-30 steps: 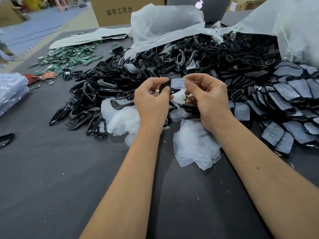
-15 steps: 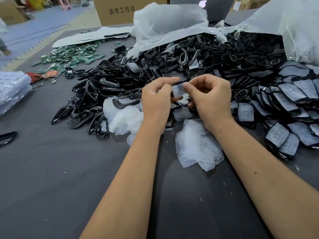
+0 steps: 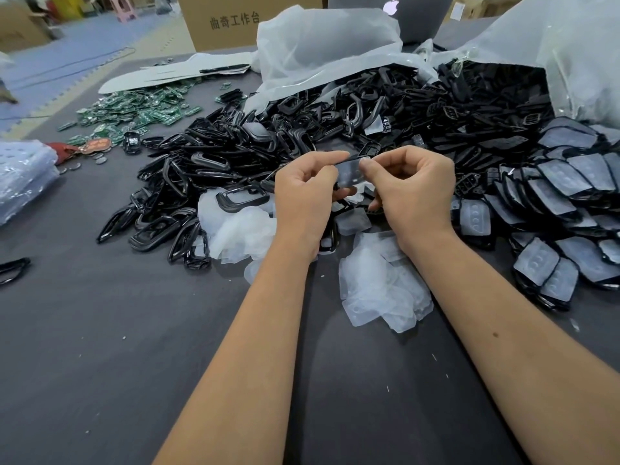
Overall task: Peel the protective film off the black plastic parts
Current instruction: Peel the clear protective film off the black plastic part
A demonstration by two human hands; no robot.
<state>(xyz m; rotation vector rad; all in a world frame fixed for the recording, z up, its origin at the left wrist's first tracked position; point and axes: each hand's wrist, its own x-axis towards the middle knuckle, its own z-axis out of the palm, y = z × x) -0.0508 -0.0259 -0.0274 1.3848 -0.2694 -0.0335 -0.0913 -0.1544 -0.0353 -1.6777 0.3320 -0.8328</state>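
Film [image 3: 349, 173] edge between both hands' grip

Glossy black plastic parts [image 3: 214, 182] at eleven o'clock, translucent white film scraps [image 3: 379, 290], green circuit boards [image 3: 141, 110] at ten o'clock, dark grey table [image 3: 100, 347], brown cardboard box [image 3: 235, 21] with black lettering

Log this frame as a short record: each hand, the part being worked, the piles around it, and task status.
left hand: grips black part
right hand: pinches film at the part's top edge
film: partly lifted, not yet off
peeled films: heap on table, below the hands
filmed parts: pile at right
black frames: pile at left
circuit boards: far left
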